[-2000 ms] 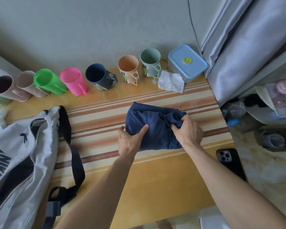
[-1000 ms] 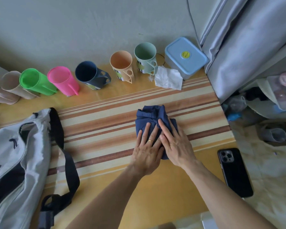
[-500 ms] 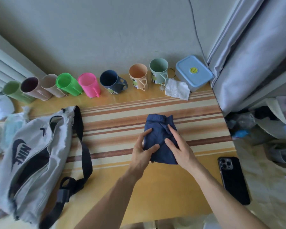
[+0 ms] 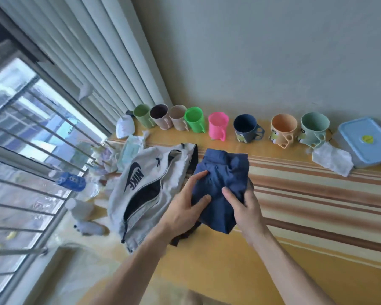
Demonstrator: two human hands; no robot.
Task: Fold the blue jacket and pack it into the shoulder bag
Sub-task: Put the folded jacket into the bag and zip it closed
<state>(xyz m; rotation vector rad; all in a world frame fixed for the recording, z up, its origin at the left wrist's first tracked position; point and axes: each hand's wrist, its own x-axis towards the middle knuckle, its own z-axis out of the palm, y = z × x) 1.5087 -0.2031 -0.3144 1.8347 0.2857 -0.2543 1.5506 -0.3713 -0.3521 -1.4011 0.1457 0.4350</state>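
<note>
The blue jacket (image 4: pixel 223 172) is folded into a small thick bundle and held just above the table, right beside the shoulder bag. My left hand (image 4: pixel 185 205) grips its left edge, thumb on top. My right hand (image 4: pixel 244 208) grips its near right side, fingers wrapped underneath. The grey shoulder bag (image 4: pixel 150 186) with a dark logo lies on the table to the left, its zip open and showing a dark inside. Part of its black strap (image 4: pixel 194 160) shows behind the jacket.
A row of several coloured mugs (image 4: pixel 218 125) stands along the back wall. A blue-lidded box (image 4: pixel 365 139) and a crumpled tissue (image 4: pixel 331 158) sit at the back right. Bottles and wrappers (image 4: pixel 79 183) clutter the left by the barred window. The striped table (image 4: pixel 317 194) extends right.
Both hands have lifted the folded jacket and carried it left, up against the shoulder bag. The view has swung left, bringing the window in.
</note>
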